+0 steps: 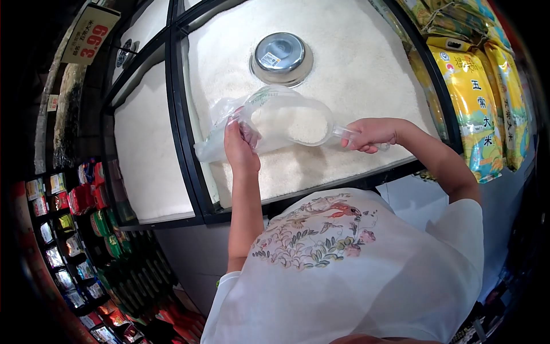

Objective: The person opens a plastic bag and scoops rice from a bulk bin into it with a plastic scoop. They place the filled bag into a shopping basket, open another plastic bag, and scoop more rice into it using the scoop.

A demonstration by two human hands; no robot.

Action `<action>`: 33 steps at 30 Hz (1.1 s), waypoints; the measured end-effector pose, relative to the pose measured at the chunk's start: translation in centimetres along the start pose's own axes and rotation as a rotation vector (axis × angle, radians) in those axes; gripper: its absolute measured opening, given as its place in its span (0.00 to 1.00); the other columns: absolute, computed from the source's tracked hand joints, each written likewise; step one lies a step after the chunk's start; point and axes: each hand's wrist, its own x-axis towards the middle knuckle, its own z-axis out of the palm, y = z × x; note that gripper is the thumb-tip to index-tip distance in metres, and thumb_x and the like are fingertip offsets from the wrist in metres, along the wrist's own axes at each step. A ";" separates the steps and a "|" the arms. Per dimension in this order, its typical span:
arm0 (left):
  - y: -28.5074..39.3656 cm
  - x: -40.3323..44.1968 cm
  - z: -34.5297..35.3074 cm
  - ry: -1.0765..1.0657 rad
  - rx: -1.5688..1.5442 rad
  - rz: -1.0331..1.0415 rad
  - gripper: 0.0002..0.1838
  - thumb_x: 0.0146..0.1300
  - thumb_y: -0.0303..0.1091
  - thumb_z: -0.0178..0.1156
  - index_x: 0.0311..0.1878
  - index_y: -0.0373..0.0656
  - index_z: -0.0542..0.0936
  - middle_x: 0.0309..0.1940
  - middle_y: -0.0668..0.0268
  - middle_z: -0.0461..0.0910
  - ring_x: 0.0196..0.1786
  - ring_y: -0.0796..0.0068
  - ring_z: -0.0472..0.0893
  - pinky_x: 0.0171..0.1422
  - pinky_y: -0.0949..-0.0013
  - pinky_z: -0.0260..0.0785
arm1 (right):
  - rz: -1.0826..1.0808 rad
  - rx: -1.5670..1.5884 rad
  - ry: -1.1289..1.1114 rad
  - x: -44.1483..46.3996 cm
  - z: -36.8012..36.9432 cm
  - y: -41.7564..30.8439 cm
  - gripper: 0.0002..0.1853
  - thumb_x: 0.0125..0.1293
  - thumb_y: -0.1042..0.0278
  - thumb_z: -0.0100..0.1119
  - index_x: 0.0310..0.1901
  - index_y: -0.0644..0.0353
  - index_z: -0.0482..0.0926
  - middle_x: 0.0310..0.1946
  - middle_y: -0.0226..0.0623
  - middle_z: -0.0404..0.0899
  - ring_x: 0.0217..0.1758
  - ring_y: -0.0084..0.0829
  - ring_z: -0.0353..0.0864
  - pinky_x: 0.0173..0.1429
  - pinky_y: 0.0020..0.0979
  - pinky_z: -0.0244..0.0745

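In the head view, my right hand [369, 135] is closed around the handle of a clear plastic scoop [325, 114] with white rice [309, 127] in it. The scoop's front end reaches into the mouth of a thin, clear plastic bag [220, 137]. My left hand [243, 137] pinches the bag near its opening, left of the scoop. Both are held over a large bin of rice [366, 63]. Beyond the bag, a shiny metal bowl [281, 57] rests upside down on the rice. How much rice is inside the bag cannot be made out.
Black bars [182, 109] frame the bin and divide it from another rice compartment [150, 143] on the left. Yellow rice sacks [472, 106] stand at the right. A price sign [90, 35] hangs upper left. Shelves of small packets [66, 246] line the lower left.
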 end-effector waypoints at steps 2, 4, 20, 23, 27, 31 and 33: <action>0.0 -0.3 0.1 -0.001 0.006 -0.007 0.17 0.65 0.37 0.36 0.47 0.39 0.70 0.16 0.75 0.57 0.16 0.85 0.54 0.22 0.79 0.54 | -0.020 -0.106 0.044 3.1 0.8 -1.0 0.10 0.52 0.68 0.52 0.36 0.59 0.68 0.14 0.24 0.63 0.13 0.14 0.60 0.17 0.18 0.55; 0.0 -0.4 0.0 -0.001 0.013 -0.014 0.17 0.65 0.37 0.36 0.48 0.38 0.69 0.16 0.75 0.57 0.16 0.85 0.53 0.22 0.79 0.54 | -0.082 -0.356 0.087 6.8 1.4 -1.3 0.10 0.51 0.68 0.50 0.36 0.61 0.68 0.15 0.27 0.65 0.13 0.19 0.62 0.17 0.21 0.58; 0.7 0.7 -2.0 0.101 -0.046 0.049 0.12 0.64 0.36 0.38 0.33 0.41 0.70 0.16 0.74 0.60 0.15 0.83 0.56 0.25 0.75 0.59 | -0.418 -1.457 0.744 3.2 -0.5 1.2 0.18 0.52 0.69 0.51 0.47 0.55 0.68 0.31 0.35 0.75 0.31 0.32 0.75 0.40 0.30 0.64; 0.7 1.1 -2.5 0.135 -0.025 0.067 0.13 0.65 0.35 0.37 0.36 0.40 0.70 0.16 0.74 0.60 0.16 0.84 0.57 0.26 0.75 0.59 | -0.417 -1.388 0.795 -0.4 -2.9 4.2 0.16 0.48 0.64 0.58 0.41 0.54 0.71 0.30 0.36 0.76 0.32 0.32 0.75 0.43 0.30 0.63; 1.2 1.8 -2.3 0.148 -0.050 0.043 0.13 0.65 0.35 0.36 0.39 0.39 0.70 0.16 0.74 0.58 0.16 0.83 0.56 0.25 0.76 0.59 | -0.156 -1.335 0.819 -3.5 -4.6 7.2 0.13 0.49 0.60 0.57 0.36 0.55 0.73 0.24 0.37 0.76 0.32 0.35 0.75 0.42 0.33 0.64; 2.0 2.6 -2.2 0.197 -0.094 0.040 0.14 0.64 0.34 0.36 0.39 0.38 0.70 0.15 0.74 0.59 0.15 0.83 0.56 0.26 0.75 0.60 | -0.109 -1.342 0.795 -4.2 -4.3 8.6 0.15 0.51 0.55 0.56 0.34 0.56 0.73 0.20 0.38 0.75 0.29 0.40 0.75 0.37 0.38 0.66; 2.2 2.9 -2.6 0.182 -0.116 0.064 0.14 0.64 0.35 0.36 0.39 0.38 0.71 0.17 0.73 0.62 0.16 0.83 0.59 0.26 0.74 0.62 | -0.128 -1.334 0.749 -3.8 -3.9 8.8 0.15 0.51 0.54 0.56 0.34 0.56 0.72 0.19 0.39 0.75 0.28 0.42 0.75 0.35 0.39 0.67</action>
